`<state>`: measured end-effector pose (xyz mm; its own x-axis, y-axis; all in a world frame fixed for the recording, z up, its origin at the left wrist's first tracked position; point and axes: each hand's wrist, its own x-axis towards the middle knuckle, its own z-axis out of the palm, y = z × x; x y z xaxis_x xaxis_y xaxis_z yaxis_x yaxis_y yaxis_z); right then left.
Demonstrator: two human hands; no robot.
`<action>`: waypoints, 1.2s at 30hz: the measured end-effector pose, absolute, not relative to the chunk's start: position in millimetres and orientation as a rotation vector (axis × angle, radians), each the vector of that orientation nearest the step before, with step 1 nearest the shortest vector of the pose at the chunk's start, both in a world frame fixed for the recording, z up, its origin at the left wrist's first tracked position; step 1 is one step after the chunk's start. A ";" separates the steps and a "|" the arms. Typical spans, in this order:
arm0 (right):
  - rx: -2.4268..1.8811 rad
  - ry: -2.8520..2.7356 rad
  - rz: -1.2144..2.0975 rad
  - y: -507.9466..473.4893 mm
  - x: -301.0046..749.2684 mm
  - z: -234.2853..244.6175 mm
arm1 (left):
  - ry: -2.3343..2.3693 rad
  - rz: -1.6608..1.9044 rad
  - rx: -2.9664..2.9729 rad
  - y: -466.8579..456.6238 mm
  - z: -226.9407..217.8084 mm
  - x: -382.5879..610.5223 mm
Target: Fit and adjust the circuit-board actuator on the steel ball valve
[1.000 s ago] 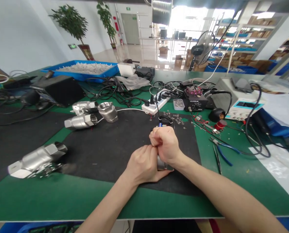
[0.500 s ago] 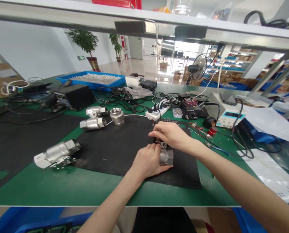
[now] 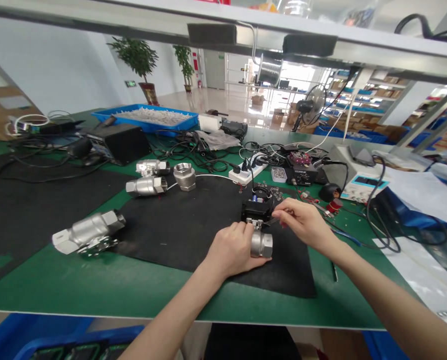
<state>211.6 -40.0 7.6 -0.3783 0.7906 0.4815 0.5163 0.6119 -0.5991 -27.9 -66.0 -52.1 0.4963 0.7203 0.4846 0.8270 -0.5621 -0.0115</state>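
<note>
My left hand (image 3: 231, 249) is closed around a steel valve (image 3: 263, 244) lying on the black mat, with its threaded end showing at the right. A black box-shaped unit (image 3: 256, 212) with wires on top sits on the valve's far side, joined by a metal bracket (image 3: 254, 223). My right hand (image 3: 303, 221) is just right of that unit, thumb and fingers pinched on a thin metal tool pointing at the bracket; its exact kind is too small to tell. To the left lie more valves (image 3: 90, 231), (image 3: 146, 186) and a steel fitting (image 3: 184, 176).
A white power strip (image 3: 247, 172), a small tray of screws (image 3: 279, 174) and tangled cables stand behind the mat (image 3: 185, 225). At the right are a bench instrument (image 3: 362, 177), pliers (image 3: 346, 237) and a thin dark rod (image 3: 334, 271). A shelf (image 3: 133, 22) crosses overhead.
My right hand has moved right, off the top of the black unit, which now shows along with its wires. My left hand keeps its hold on the valve. The view has shifted slightly.
</note>
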 end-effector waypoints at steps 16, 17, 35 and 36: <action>-1.093 -1.715 0.762 -44.3 225.6 -36.0 | -1.289 -0.587 -2.507 -63.3 -51.2 -28.0; -1.115 -1.717 0.763 -45.4 227.9 -39.9 | -1.284 -0.586 -2.505 -63.2 -51.3 -27.8; -1.340 -2.690 -0.415 -42.3 210.1 -10.6 | -1.288 -0.535 -2.522 -60.2 -51.1 -26.4; -1.354 -2.686 -0.406 -41.3 208.5 -12.4 | -1.270 -0.546 -2.520 -59.9 -52.2 -26.9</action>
